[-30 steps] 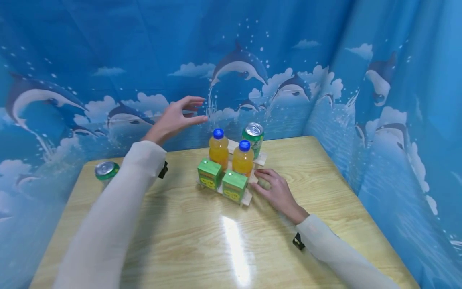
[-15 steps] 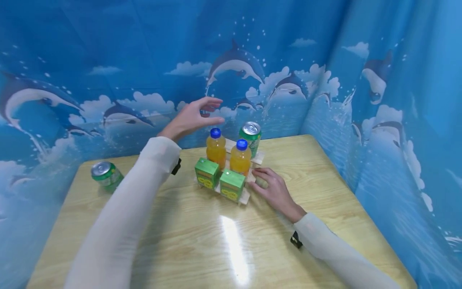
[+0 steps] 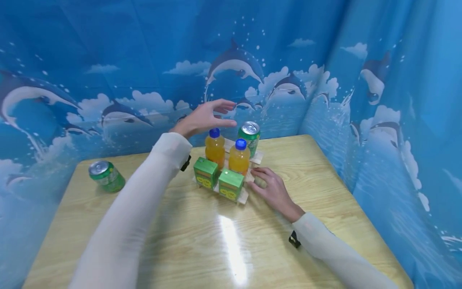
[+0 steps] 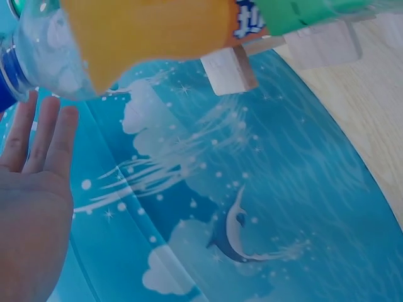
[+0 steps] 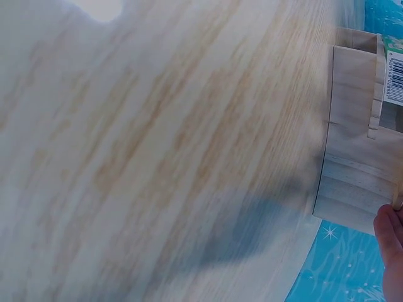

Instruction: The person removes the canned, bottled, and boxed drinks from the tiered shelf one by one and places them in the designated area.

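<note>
A stepped wooden rack (image 3: 244,196) stands near the table's back, loaded with drinks. Two green juice cartons (image 3: 231,185) fill its front row, two blue-capped bottles of orange drink (image 3: 239,159) the middle, and a green soda can (image 3: 250,132) the back right. My left hand (image 3: 205,117) is raised above the left bottle, fingers spread from the thumb and holding nothing, fingertips near the can's top. My right hand (image 3: 274,192) grips the rack's right side; in the right wrist view its fingertips (image 5: 385,226) meet the wooden side panel (image 5: 356,145).
Another green soda can (image 3: 107,176) stands on the left of the wood-grain table (image 3: 195,249), beside the left forearm. A blue dolphin-print curtain (image 3: 144,60) hangs close behind the table and along its right side.
My left hand has moved right, from left of the bottles to above the left one, toward the can at the back. My right hand stays at the rack's side.
</note>
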Demonstrator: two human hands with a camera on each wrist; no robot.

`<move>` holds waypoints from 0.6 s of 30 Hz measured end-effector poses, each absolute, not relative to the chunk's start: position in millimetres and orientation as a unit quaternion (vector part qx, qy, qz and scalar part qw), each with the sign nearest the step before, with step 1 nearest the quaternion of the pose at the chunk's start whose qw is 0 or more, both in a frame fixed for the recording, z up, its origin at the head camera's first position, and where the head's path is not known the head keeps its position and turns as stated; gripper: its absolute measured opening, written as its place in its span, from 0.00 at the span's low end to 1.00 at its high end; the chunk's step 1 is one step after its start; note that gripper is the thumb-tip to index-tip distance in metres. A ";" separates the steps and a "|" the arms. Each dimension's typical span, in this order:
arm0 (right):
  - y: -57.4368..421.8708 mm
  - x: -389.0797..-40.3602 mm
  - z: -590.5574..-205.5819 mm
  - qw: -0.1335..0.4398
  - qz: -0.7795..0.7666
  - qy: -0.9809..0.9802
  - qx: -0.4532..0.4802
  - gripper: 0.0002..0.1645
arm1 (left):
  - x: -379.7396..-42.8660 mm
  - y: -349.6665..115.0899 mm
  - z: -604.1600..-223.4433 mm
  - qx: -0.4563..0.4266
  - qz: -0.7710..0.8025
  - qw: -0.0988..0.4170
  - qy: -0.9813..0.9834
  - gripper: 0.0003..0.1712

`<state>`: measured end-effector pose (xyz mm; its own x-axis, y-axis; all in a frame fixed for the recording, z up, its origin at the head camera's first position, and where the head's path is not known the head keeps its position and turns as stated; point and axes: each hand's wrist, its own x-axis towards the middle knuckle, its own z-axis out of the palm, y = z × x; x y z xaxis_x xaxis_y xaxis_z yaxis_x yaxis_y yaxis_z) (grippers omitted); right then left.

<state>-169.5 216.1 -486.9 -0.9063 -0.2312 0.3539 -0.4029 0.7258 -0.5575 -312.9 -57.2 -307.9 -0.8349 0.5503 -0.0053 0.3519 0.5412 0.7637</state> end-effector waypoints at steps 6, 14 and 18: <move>215.8 -169.3 -486.3 0.129 0.330 -0.919 0.173 0.28 | -316.4 -47.3 -305.9 0.278 0.397 0.146 0.862 0.48; 216.8 -170.1 -487.2 0.136 0.329 -0.918 0.176 0.28 | -319.2 -38.1 -303.7 0.299 0.376 0.165 0.861 0.45; 217.4 -170.6 -488.3 0.137 0.326 -0.918 0.181 0.27 | -319.6 -33.8 -303.1 0.297 0.377 0.190 0.856 0.46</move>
